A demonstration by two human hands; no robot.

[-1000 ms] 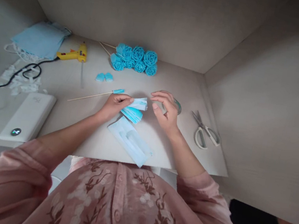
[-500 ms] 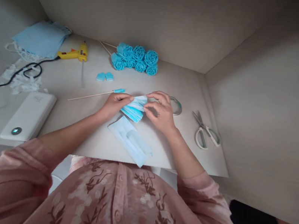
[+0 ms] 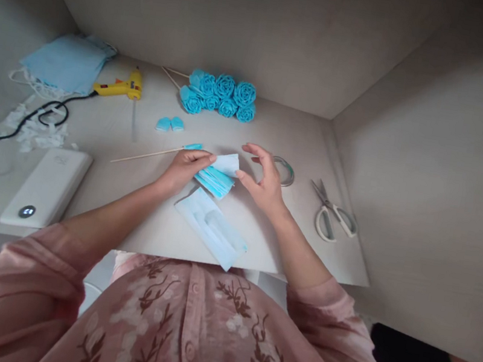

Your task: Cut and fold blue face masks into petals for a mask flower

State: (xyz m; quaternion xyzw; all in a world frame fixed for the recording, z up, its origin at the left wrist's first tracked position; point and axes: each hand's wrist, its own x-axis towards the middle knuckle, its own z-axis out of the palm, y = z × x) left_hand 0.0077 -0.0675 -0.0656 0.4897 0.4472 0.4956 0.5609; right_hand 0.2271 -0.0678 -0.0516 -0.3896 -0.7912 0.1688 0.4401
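My left hand (image 3: pixel 185 167) pinches a folded piece of blue and white mask fabric (image 3: pixel 218 182) between thumb and fingers, its pleated layers fanning out below. At the fabric's right edge, my right hand (image 3: pixel 264 180) is spread, with the thumb close to the white top layer; whether it touches I cannot tell. Just below both hands lies a flattened pale blue mask piece (image 3: pixel 211 228), reaching over the table's front edge. Behind my left hand rests a thin wooden stick (image 3: pixel 147 154) with a blue wrapped tip (image 3: pixel 192 146).
Finished blue fabric roses (image 3: pixel 222 95) lie at the back, with two small blue petals (image 3: pixel 170 124) before them. To the left are a yellow glue gun (image 3: pixel 121 87), stacked masks (image 3: pixel 68 62), white scraps (image 3: pixel 42 134) and a power bank (image 3: pixel 48 187). Scissors (image 3: pixel 332 212) and a wire coil (image 3: pixel 286 173) lie right.
My right hand has let go of the fabric and opened, its fingers moving slightly right. The top layer now lies flatter, while my left hand keeps its hold.
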